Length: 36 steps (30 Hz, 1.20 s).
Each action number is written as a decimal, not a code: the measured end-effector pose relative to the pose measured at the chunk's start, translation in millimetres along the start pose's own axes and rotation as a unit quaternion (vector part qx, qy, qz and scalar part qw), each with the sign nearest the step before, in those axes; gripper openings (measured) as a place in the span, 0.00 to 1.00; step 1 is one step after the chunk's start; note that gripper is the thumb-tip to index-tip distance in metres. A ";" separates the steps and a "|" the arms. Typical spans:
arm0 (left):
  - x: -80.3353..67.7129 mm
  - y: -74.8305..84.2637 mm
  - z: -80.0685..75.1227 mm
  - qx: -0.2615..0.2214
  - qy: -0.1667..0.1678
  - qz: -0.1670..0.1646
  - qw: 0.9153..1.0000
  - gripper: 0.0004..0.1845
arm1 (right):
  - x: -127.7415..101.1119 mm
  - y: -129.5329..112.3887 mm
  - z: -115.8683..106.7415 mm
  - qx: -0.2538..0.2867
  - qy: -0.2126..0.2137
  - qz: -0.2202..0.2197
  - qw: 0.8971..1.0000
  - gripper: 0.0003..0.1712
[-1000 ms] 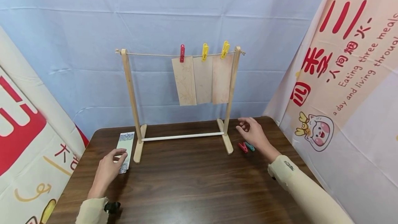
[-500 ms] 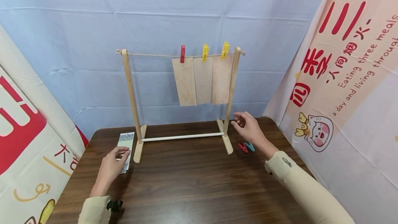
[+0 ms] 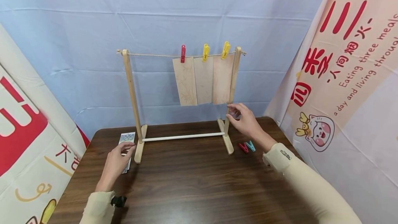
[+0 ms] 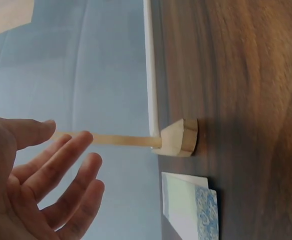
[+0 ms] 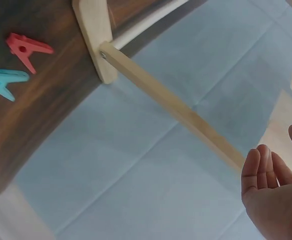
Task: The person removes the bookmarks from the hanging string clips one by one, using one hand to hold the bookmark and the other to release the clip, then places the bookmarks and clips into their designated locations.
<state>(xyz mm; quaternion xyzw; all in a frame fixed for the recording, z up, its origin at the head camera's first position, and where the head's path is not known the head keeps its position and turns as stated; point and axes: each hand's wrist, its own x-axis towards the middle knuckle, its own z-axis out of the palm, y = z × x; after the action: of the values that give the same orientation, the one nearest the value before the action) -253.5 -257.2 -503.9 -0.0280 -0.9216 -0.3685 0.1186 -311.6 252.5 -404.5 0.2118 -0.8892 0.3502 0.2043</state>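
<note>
My left hand (image 3: 117, 163), fingers relaxed and holding nothing, hovers above the pale cards with blue patterned ends (image 4: 186, 202), beside the wooden rack's left post (image 3: 132, 96). My right hand (image 3: 247, 122) is raised near the right post (image 5: 186, 115), its fingers loosely bent with nothing between them. On the rack's string (image 3: 155, 55) hang three beige cards: one under a red clothespin (image 3: 183, 54), one under a yellow clothespin (image 3: 205, 52), and one under another yellow clothespin (image 3: 225, 50). In the head view the left hand covers part of the pale cards.
Below the right forearm, a red clothespin (image 3: 244, 147) and a turquoise clothespin (image 3: 250, 146) lie on the brown table (image 3: 192, 182). A white bar (image 3: 183, 137) joins the rack's two feet. Behind stands a pale blue cloth (image 3: 168, 16), with printed cloth at both sides.
The right hand has moved left and up, away from the loose clothespins and toward the right post. My left hand has shifted slightly right and up over the pale cards.
</note>
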 end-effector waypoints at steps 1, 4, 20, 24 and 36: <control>0.6 1.5 0.5 -0.003 -0.001 0.001 1.000 0.16 | 2.0 -2.0 -0.7 -0.001 0.000 -0.005 1.000 0.22; 2.2 6.2 2.2 -0.007 -0.004 0.007 1.000 0.16 | 7.2 -6.8 -2.4 -0.001 0.004 -0.021 1.000 0.22; 11.6 27.0 12.8 -0.019 0.003 0.028 0.999 0.13 | 27.2 -33.8 -13.0 0.006 0.000 -0.060 0.998 0.24; 11.2 30.9 16.0 -0.024 0.005 0.032 0.999 0.12 | 32.5 -40.3 -15.8 0.011 0.000 -0.067 0.998 0.25; 16.6 41.0 18.5 -0.048 -0.010 0.048 0.998 0.13 | 49.7 -57.4 -21.0 0.020 0.010 -0.111 0.994 0.24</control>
<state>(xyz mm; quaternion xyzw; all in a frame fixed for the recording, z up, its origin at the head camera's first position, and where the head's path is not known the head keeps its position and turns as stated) -267.6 -215.3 -485.3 -0.0811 -0.9015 -0.4063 0.1254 -318.3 217.6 -334.2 0.3099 -0.8508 0.3456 0.2463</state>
